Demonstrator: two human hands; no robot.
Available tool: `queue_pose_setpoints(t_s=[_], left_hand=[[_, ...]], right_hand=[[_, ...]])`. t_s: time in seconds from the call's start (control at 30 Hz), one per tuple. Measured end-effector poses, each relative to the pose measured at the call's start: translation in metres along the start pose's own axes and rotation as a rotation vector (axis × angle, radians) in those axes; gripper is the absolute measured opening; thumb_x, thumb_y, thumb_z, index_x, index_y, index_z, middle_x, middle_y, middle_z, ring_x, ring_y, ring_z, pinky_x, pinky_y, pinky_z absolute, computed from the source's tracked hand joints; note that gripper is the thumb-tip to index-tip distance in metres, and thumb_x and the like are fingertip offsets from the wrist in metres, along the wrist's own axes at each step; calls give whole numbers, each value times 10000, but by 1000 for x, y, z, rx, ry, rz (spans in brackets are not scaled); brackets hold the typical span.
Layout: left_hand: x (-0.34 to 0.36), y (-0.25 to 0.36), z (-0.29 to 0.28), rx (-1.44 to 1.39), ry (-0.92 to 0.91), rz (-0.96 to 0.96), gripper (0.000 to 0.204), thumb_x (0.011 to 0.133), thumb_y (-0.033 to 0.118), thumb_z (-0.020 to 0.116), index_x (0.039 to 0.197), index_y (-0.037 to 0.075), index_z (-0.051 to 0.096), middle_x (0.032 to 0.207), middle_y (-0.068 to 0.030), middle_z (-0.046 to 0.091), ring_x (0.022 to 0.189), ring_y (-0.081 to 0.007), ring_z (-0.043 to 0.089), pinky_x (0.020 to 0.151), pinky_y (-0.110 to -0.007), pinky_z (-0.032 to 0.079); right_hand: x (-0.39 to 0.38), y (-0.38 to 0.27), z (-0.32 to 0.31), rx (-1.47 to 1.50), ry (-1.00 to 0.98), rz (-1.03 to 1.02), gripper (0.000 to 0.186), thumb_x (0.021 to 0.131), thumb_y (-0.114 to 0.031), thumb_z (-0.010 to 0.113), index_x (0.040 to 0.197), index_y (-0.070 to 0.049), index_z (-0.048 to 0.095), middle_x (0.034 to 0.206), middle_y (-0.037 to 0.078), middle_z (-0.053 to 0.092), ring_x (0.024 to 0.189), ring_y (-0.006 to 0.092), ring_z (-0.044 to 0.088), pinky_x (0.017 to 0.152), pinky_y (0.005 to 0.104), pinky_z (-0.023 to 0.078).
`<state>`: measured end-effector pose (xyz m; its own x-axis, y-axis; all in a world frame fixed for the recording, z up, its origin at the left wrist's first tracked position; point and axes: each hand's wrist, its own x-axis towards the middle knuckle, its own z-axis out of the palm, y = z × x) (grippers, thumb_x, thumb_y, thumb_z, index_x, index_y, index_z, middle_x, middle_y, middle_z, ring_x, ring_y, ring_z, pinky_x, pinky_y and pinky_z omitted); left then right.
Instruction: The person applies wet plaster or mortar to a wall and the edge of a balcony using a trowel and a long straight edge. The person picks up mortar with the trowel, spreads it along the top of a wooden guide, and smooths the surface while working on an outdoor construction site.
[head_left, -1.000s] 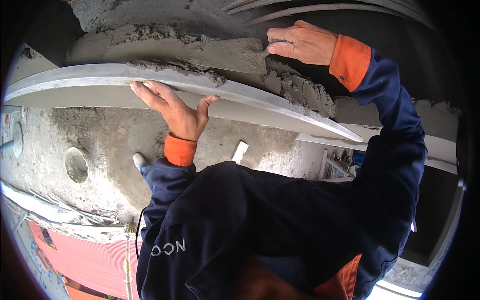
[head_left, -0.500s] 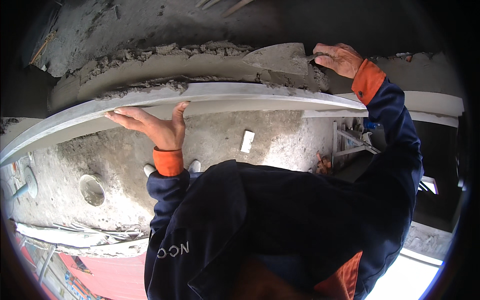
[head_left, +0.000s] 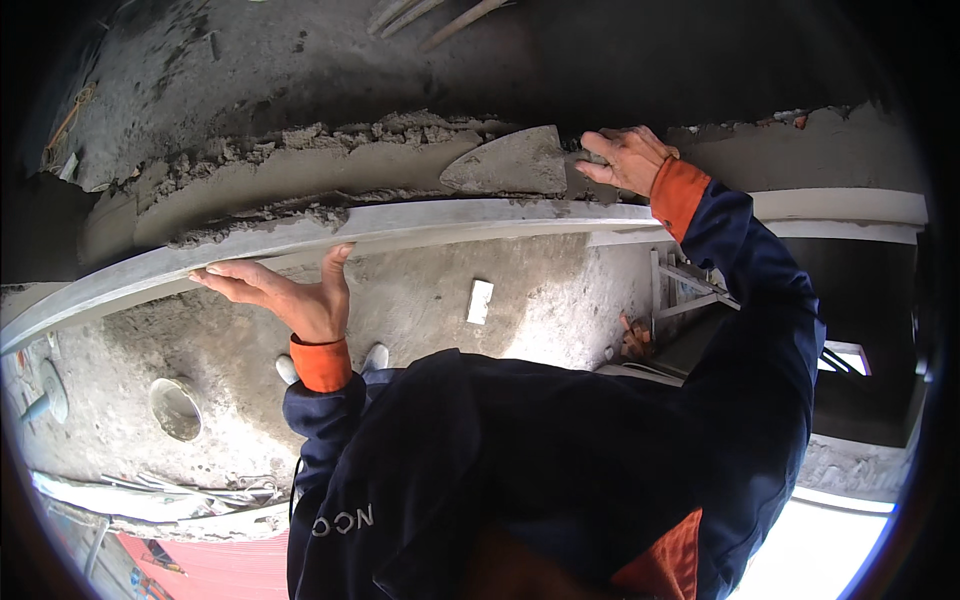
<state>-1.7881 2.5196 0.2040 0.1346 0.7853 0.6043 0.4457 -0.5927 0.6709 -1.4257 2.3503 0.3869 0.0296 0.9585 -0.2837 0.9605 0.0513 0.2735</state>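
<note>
Two hands at a mortared ledge, one bracing a board, one working a trowel.

Head view: the left hand (head_left: pixel 290 295) is open, fingers stretched flat and thumb raised, pressing against the face of the long pale board (head_left: pixel 450 222) that runs along the ledge. The right hand (head_left: pixel 625 158) is closed around the handle of the trowel (head_left: pixel 510 165); its mortar-coated blade lies flat against the wet mortar (head_left: pixel 300 160) just above the board's top edge. Lumps of mortar sit on the board left of the blade. Below lie a concrete floor (head_left: pixel 560 300), a white block (head_left: pixel 480 302) and a round hole (head_left: pixel 176 408).
</note>
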Motion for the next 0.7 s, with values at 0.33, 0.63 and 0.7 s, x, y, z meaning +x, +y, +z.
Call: queue_pose_setpoints(t_s=[0.33, 0.63, 0.7], left_hand=[[0, 2, 5, 22, 8, 6, 1324, 648, 735, 647, 1446, -48, -63, 1441, -382, -105, 1350, -541, -112, 1024, -687, 84], [0, -1, 4, 10, -2, 31, 1263, 709, 715, 605, 1427, -87, -56, 1417, -415, -117, 1339, -570, -82, 1040, -672, 84], [1, -6, 2, -18, 42, 40, 1294, 681, 715, 635, 1429, -82, -58, 1420, -407, -128, 1347, -550, -99, 1049, -657, 80]], right_hand=[[-3, -10, 5, 242, -92, 250, 446, 875, -455, 562, 1108, -76, 574, 629, 227, 585, 670, 404, 610, 653, 456, 493], [-95, -18, -20, 189, 81, 447, 542, 900, -497, 497, 1160, -26, 567, 970, 201, 653, 928, 364, 625, 811, 409, 477], [-69, -62, -63, 367, 65, 479, 470, 897, -462, 533, 1101, -41, 575, 948, 182, 651, 915, 346, 626, 773, 393, 481]])
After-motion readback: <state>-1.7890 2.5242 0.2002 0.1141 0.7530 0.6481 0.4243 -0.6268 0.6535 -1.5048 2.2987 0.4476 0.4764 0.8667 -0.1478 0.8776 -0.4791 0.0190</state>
